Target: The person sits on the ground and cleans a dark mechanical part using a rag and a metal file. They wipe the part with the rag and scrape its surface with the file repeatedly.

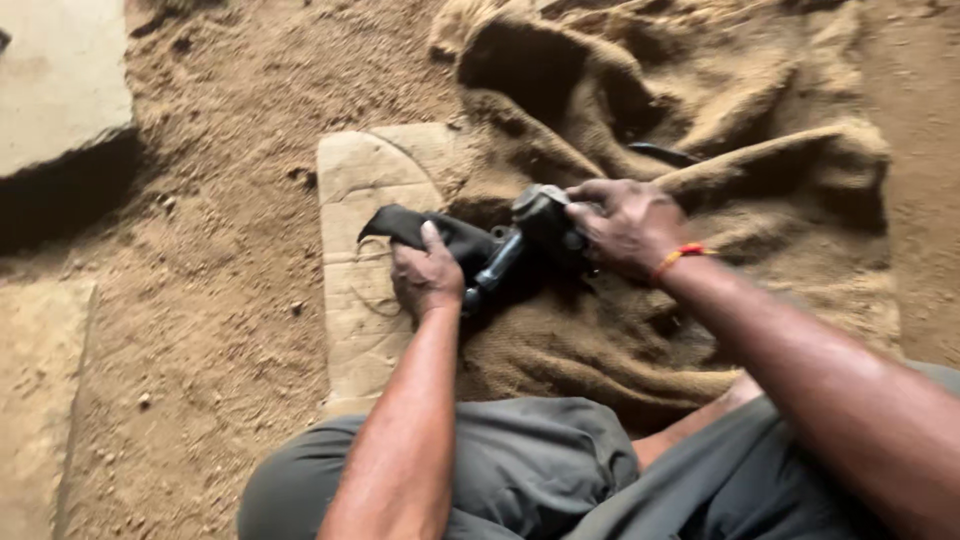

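The left hand (425, 275) is closing around a black cloth (420, 228), pressing it against the side handle of an angle grinder (525, 240), while the right hand (630, 225) is gripping the grinder's dark body from above. The grinder is resting on crumpled burlap sacking (740, 130), just beside a pale carved stone slab (365, 280) that is lying on the sandy ground (220, 300). A red thread bracelet (678, 258) is circling the right wrist, and grey trousers (520, 470) are covering the person's knees below.

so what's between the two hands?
Head view: a dark power tool spans the gap; left hand presses its black part, right hand grips its body.
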